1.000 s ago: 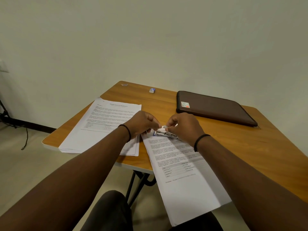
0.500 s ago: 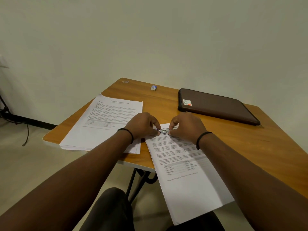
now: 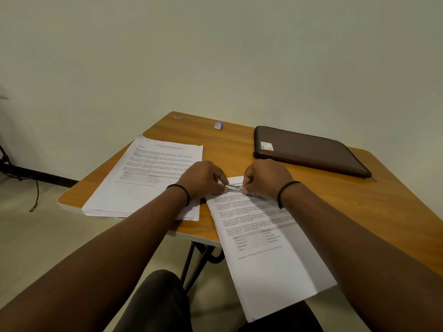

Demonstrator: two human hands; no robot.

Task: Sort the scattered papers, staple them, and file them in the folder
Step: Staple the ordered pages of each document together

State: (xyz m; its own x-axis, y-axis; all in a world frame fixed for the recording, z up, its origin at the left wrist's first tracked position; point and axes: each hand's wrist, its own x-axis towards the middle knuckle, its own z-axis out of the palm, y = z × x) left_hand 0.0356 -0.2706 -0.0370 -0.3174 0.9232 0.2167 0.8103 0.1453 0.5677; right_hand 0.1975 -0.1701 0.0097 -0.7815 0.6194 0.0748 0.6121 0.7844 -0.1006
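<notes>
A small metal stapler (image 3: 233,187) lies on the top of a printed paper set (image 3: 266,238) that hangs over the table's near edge. My left hand (image 3: 203,178) pinches the stapler's left end with curled fingers. My right hand (image 3: 266,178) holds its right part, fingers curled over it. A second stack of printed papers (image 3: 148,178) lies to the left, partly under my left forearm. The closed brown folder (image 3: 309,150) rests at the back right of the wooden table (image 3: 359,212).
A small staple box (image 3: 218,125) and a tiny scrap (image 3: 177,117) sit near the table's far edge. The wall stands close behind. A cable (image 3: 36,188) trails on the floor at left. My knee (image 3: 158,300) shows below the table edge.
The white piece held between my fingertips a second ago is no longer visible. Both hands have closed in onto the stapler on the paper. The camera tilted slightly.
</notes>
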